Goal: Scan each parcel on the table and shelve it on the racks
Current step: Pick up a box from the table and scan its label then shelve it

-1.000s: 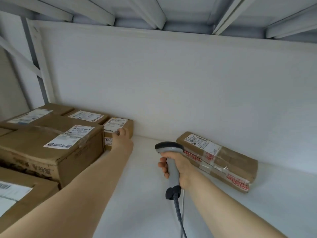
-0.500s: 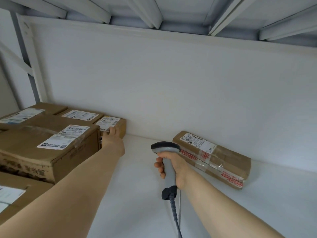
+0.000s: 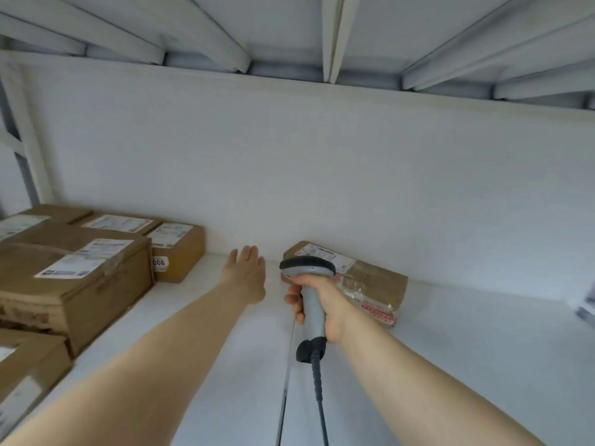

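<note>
Parcels (image 3: 106, 294) are showing matt brown cardboard, paper labels (image 3: 85, 262). Flat parcel (image 3: 383, 278) is carrying glossy, crinkled tape (image 3: 362, 292). Scanner (image 3: 310, 304) is looking matt grey plastic. Shelf (image 3: 225, 365) is reading smooth matt white.

Bare forearms (image 3: 161, 365), bare left grip (image 3: 246, 275), right grip (image 3: 325, 304).

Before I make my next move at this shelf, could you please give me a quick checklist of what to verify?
1. Left hand free: ok, open, holding nothing.
2. Scanner secure: ok, right hand grips its handle.
3. Small box seated: ok, flat on the shelf, label up.
4. Taped parcel label readable: cannot tell, the scanner head hides part of it.
5. Scanner cable clear: ok, it hangs free of the parcels.
</note>
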The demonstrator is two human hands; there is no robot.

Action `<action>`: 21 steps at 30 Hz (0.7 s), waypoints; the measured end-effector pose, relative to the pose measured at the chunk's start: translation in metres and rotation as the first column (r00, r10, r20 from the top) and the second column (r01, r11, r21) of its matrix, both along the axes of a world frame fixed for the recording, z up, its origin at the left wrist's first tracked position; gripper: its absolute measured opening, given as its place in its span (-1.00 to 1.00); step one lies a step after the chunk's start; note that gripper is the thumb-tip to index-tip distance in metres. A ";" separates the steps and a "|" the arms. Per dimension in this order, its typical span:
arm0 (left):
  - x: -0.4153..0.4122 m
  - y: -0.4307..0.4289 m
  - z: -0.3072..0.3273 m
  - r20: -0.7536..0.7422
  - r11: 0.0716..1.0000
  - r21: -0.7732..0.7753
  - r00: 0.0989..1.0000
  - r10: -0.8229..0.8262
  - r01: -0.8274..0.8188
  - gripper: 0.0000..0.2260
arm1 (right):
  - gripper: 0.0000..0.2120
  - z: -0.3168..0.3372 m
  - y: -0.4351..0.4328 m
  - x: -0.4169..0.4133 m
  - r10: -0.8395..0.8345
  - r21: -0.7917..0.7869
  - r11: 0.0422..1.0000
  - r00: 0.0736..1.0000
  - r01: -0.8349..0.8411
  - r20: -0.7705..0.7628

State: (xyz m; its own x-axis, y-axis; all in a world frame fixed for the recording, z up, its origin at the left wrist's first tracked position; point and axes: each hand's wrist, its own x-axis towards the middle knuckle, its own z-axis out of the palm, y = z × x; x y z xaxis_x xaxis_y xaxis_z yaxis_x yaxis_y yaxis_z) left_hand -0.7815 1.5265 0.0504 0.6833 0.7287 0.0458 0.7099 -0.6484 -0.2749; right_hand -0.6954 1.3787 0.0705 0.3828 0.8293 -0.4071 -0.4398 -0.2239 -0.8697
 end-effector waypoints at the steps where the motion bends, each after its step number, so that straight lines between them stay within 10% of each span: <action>1: 0.011 -0.013 0.001 0.035 0.998 -0.012 0.997 -0.062 0.062 -0.39 | -0.85 0.002 -0.010 0.005 -0.011 0.006 1.000 1.000 0.011 0.002; 12: 0.110 -0.145 0.012 0.067 0.869 -0.169 0.885 -0.460 0.465 -0.35 | -0.84 0.003 -0.112 0.079 -0.303 0.032 0.952 0.952 0.305 -0.044; 21: 0.134 -0.160 -0.004 0.043 0.905 -0.009 0.905 -0.424 0.425 -0.33 | -0.84 -0.004 -0.130 0.095 -0.305 0.024 0.951 0.951 0.307 -0.051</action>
